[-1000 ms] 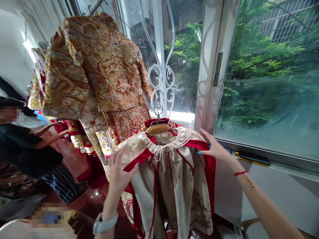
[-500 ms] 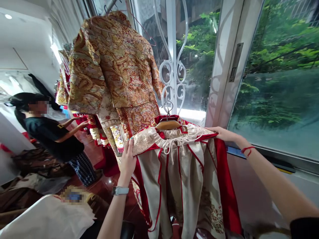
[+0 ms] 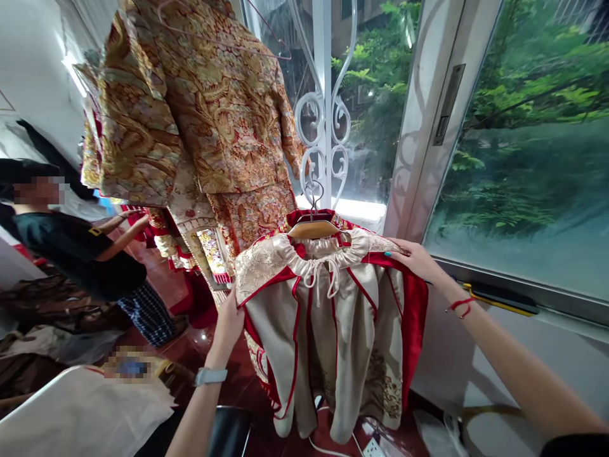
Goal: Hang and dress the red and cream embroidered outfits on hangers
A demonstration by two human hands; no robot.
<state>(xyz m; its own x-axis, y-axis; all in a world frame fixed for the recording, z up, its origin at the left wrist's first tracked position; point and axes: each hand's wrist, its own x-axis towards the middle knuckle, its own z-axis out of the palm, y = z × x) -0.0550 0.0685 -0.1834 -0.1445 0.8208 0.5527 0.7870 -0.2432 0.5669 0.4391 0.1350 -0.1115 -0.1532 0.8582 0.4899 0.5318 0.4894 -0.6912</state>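
Observation:
A cream satin cape-like garment (image 3: 349, 330) with red piping and a gathered, tied drawstring neckline hangs in front of me. It is on a wooden hanger (image 3: 311, 229) with a metal hook, and red cloth shows behind its neck and right side. My left hand (image 3: 228, 320) is closed at the garment's left shoulder edge, its fingertips partly hidden by the fabric. On the opposite shoulder, my right hand (image 3: 413, 259) pinches the cloth near the red edge, a teal thumbnail showing.
Gold brocade jackets (image 3: 228, 120) hang behind, at left. A window (image 3: 523, 165) with a sill and white scrolled ironwork (image 3: 328, 120) stands at right. A co-worker in a black shirt (image 3: 71, 254) stands at far left. White cloth (image 3: 90, 412), a cable and a power strip (image 3: 373, 448) lie below.
My view has shifted, bringing the jackets and co-worker further left. My left hand has slid down along the shoulder edge; my right fingers have moved inward on the other shoulder. The drawstring hangs differently.

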